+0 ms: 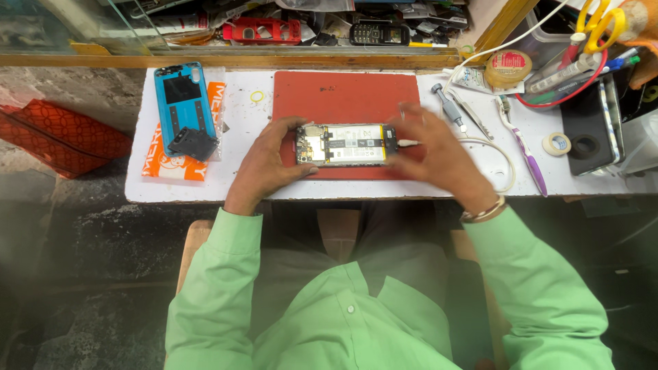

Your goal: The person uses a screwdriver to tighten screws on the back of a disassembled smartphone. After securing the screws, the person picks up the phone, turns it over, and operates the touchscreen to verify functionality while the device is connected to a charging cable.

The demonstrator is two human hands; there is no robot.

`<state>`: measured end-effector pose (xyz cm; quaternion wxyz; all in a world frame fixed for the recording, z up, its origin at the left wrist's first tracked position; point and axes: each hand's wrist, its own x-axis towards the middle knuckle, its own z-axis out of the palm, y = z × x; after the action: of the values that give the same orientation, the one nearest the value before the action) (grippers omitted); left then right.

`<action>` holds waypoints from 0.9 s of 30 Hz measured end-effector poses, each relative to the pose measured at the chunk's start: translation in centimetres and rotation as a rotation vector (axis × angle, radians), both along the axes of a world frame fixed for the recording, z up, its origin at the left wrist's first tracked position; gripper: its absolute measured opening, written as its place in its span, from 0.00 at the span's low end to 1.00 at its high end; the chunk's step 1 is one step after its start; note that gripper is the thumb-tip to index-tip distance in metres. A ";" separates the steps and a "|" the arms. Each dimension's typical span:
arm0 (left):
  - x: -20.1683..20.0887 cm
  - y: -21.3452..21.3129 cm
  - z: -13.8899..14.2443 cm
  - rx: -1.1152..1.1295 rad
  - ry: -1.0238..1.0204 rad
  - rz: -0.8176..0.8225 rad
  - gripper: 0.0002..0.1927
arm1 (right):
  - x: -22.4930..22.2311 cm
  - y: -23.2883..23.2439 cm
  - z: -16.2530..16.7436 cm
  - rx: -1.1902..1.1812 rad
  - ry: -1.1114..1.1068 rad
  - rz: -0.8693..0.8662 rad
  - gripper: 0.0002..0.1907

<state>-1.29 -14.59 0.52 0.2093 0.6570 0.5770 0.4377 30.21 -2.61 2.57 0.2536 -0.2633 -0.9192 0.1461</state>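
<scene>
Lying with its long axis left to right on the red mat (343,96), the opened phone (346,144) (back cover off, board showing) sits between both hands. The left hand (267,161) closes its grip on the left end; the right hand (435,154) pinches the right end, where a white cable (493,154) plugs in, on the white surface (240,185).

both hands (271,161) (435,154) curled inward
</scene>
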 end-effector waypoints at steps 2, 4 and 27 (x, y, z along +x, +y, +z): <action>0.0 0.0 -0.1 0.011 0.014 0.004 0.41 | -1.7 -1.5 0.2 0.074 -0.087 0.105 0.38; -0.1 0.0 -0.1 0.014 0.009 0.002 0.41 | -2.7 -2.3 0.9 0.112 -0.157 0.155 0.42; -0.2 2.2 -0.5 0.083 -0.136 0.007 0.13 | -3.0 0.2 4.3 -0.095 -0.209 0.097 0.15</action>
<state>-1.54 -12.34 0.02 0.2190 0.6318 0.5451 0.5057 27.20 -2.39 6.82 0.1363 -0.2443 -0.9443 0.1732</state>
